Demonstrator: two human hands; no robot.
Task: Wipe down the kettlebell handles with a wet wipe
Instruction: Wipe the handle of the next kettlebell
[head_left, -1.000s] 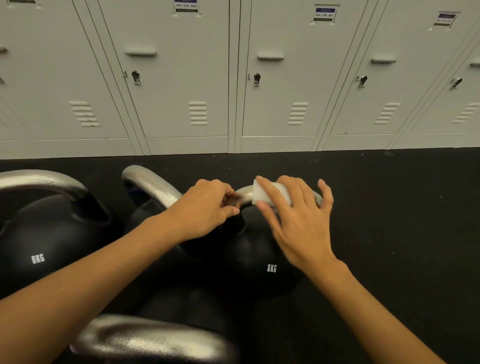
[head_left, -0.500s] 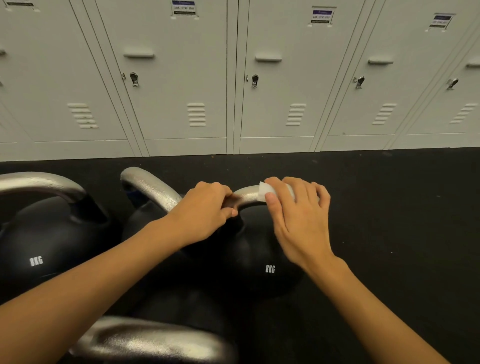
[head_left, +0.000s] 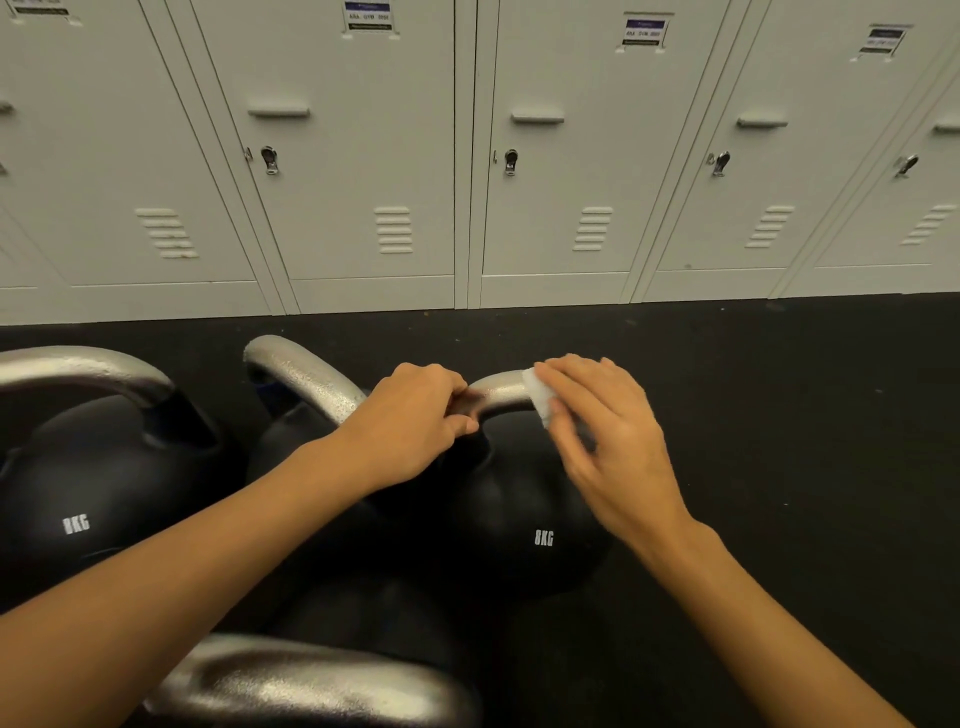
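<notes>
A black 8KG kettlebell (head_left: 524, 525) stands on the floor in the middle, its silver handle (head_left: 501, 392) arching over it. My left hand (head_left: 415, 421) grips the left end of that handle. My right hand (head_left: 608, 431) holds a folded white wet wipe (head_left: 540, 397) wrapped over the handle's right part, thumb in front and fingers over the top; the hand is slightly blurred.
Three more kettlebells crowd the left and near side: one marked 8KG (head_left: 78, 499) at far left, one behind my left arm with its handle (head_left: 306, 376) showing, one handle (head_left: 311, 691) at the bottom edge. Grey lockers (head_left: 467, 156) line the back; black floor (head_left: 805, 441) lies to the right.
My right hand has slid the wipe rightward and down along the handle, baring more silver metal between the hands. My left hand has kept its grip.
</notes>
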